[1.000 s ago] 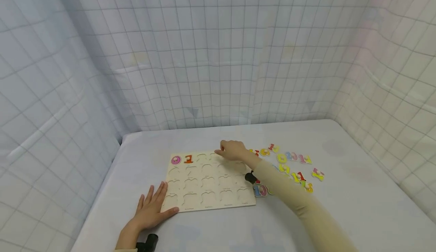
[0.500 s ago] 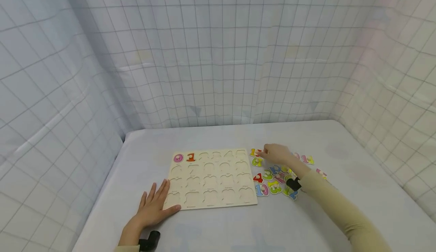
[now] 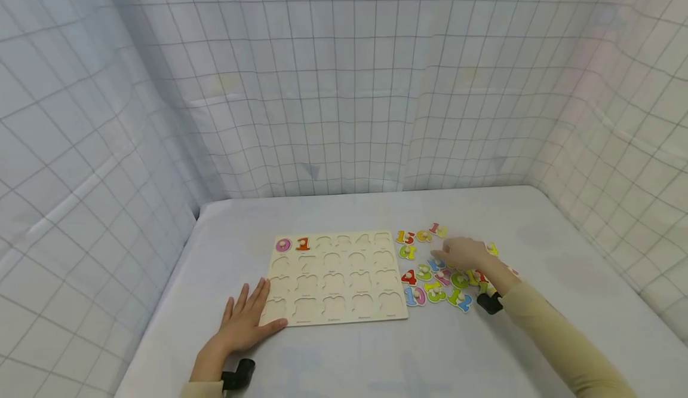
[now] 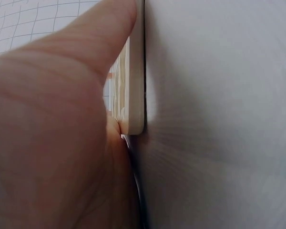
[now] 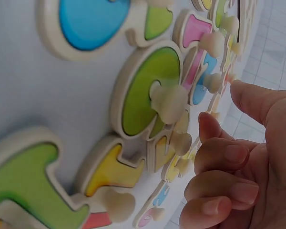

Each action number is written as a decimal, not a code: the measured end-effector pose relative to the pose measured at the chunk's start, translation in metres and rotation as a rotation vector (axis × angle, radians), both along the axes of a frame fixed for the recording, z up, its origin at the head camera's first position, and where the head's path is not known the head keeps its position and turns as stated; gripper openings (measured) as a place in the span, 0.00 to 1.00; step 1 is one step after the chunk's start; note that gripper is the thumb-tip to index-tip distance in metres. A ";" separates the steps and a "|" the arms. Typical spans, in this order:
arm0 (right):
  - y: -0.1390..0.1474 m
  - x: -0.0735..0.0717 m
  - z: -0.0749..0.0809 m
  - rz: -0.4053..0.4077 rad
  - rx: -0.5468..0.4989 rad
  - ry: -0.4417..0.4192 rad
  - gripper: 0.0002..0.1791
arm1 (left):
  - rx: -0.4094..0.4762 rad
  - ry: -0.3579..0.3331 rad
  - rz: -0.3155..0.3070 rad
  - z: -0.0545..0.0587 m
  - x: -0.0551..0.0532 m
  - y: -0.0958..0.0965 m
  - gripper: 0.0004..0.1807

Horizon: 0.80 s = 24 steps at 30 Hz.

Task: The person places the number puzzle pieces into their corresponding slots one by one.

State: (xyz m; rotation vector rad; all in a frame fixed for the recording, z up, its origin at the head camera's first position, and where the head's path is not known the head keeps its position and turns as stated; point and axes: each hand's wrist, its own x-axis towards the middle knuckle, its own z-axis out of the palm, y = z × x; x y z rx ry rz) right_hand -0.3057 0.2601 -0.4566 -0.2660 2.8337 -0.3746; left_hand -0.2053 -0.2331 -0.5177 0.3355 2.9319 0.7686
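Observation:
A pale wooden number puzzle board (image 3: 346, 318) lies on the table, with a purple 0 (image 3: 283, 245) and an orange-red 1 (image 3: 303, 244) in its top-left recesses. My left hand (image 3: 242, 324), fingers spread, rests at the board's lower-left corner; its thumb lies along the front edge. Over the loose number pieces right of the board is my right hand (image 3: 463, 253). The right wrist view shows its thumb (image 5: 252, 98) and index fingertip apart, the other fingers loosely curled, nothing between them. A green number piece (image 5: 138, 102) with a round knob is close by there.
Several knobbed pieces lie about, among them a red 4 (image 3: 409, 277), a blue-and-pink 10 (image 3: 414, 296) and a green-and-yellow 13 (image 3: 434, 292). Some are partly hidden under the right hand and arm. White gridded cloth (image 3: 349, 87) hangs behind the table and along both sides.
My right hand has moved from above the board's top edge to the right, first near the back pieces, now over the middle of the pile. The left hand stays on the board's corner.

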 end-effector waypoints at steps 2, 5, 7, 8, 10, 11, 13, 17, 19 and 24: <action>0.000 0.003 -0.002 0.002 -0.011 0.001 0.23 | -0.001 0.001 0.000 0.000 0.000 -0.001 0.58; 0.000 0.006 -0.005 0.020 -0.035 0.008 0.23 | -0.003 -0.001 -0.001 0.000 -0.001 -0.001 0.58; -0.001 0.008 -0.005 0.018 -0.054 0.008 0.22 | -0.002 -0.003 -0.001 0.000 0.000 -0.001 0.58; -0.002 0.009 -0.005 0.013 -0.059 0.007 0.22 | 0.000 -0.003 -0.001 0.001 0.000 -0.001 0.58; -0.004 0.011 -0.004 0.011 -0.067 0.016 0.22 | 0.003 -0.004 0.000 0.002 0.000 0.000 0.58; -0.004 0.011 -0.005 0.009 -0.066 0.022 0.22 | 0.004 -0.004 0.001 0.002 0.000 0.000 0.58; -0.006 0.011 -0.006 0.005 -0.057 0.038 0.22 | 0.007 -0.004 0.001 0.003 0.000 0.000 0.58; -0.008 0.013 -0.008 0.018 -0.063 0.062 0.20 | 0.005 -0.002 0.000 0.003 0.000 0.000 0.58; -0.009 0.013 -0.008 0.023 -0.077 0.069 0.19 | 0.007 -0.001 0.000 0.003 0.000 -0.001 0.58; -0.009 0.012 -0.009 0.012 -0.111 0.070 0.17 | 0.004 0.006 -0.003 0.001 0.000 -0.001 0.58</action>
